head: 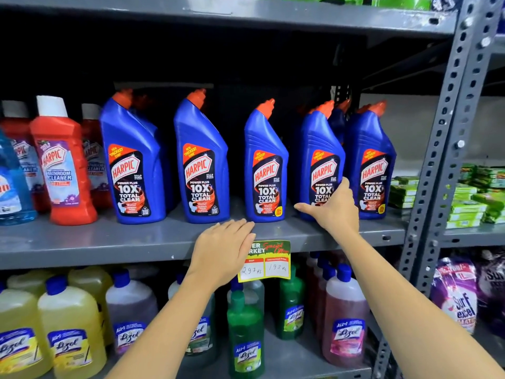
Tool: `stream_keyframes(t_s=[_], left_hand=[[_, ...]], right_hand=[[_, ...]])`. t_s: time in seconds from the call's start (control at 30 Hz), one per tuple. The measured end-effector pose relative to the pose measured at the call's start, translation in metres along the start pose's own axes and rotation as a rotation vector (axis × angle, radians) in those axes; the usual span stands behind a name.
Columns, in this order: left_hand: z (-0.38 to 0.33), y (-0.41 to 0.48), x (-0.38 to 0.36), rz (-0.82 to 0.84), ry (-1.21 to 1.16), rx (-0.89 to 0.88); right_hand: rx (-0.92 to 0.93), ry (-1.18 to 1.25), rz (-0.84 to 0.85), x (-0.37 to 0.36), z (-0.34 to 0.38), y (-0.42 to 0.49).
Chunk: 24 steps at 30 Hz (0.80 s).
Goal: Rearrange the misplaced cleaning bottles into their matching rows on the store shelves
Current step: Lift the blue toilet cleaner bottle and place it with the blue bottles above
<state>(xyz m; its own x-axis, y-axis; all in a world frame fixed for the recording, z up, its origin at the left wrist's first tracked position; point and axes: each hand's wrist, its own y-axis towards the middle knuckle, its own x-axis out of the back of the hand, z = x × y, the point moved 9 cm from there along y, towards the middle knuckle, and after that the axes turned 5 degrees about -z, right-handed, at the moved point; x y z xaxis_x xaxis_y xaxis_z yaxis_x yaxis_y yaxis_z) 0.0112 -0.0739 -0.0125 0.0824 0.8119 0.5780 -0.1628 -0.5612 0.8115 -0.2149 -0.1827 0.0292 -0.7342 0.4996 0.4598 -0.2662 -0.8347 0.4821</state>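
Note:
Several blue Harpic bottles with orange caps stand in a row on the grey middle shelf. My right hand is spread against the lower front of the fourth blue bottle, thumb out to the left, fingers touching its label. My left hand lies flat, palm down, over the shelf's front lip, just below the third blue bottle, holding nothing. A red Harpic bathroom cleaner bottle stands at the left of the row.
A light blue bottle sits at the far left. Below are yellow, green and pink Lizol bottles. A price tag hangs on the shelf lip. A perforated upright bounds the right; green packs lie beyond.

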Motion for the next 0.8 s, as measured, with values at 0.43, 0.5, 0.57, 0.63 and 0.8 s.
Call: stream_keyframes(t_s=[0.43, 0.5, 0.57, 0.63, 0.8], left_hand=[[-0.0018, -0.0006, 0.0042, -0.024, -0.016, 0.009], [-0.0019, -0.0005, 0.0033, -0.015, -0.019, 0.009], [-0.0018, -0.0005, 0.0027, -0.007, -0.021, 0.013], [-0.0017, -0.0007, 0.0031, -0.008, -0.029, 0.02], [-0.0023, -0.0014, 0.0063, -0.022, -0.037, 0.023]], right_hand=[[-0.032, 0.05, -0.002, -0.0012, -0.0069, 0.001], [-0.035, 0.051, -0.005, -0.0009, -0.0077, 0.0004], [-0.035, 0.048, -0.007, -0.0005, -0.0079, -0.0006], [-0.032, 0.039, -0.007, -0.0002, -0.0073, -0.0018], [-0.025, 0.021, -0.005, -0.0002, -0.0064, -0.0034]])
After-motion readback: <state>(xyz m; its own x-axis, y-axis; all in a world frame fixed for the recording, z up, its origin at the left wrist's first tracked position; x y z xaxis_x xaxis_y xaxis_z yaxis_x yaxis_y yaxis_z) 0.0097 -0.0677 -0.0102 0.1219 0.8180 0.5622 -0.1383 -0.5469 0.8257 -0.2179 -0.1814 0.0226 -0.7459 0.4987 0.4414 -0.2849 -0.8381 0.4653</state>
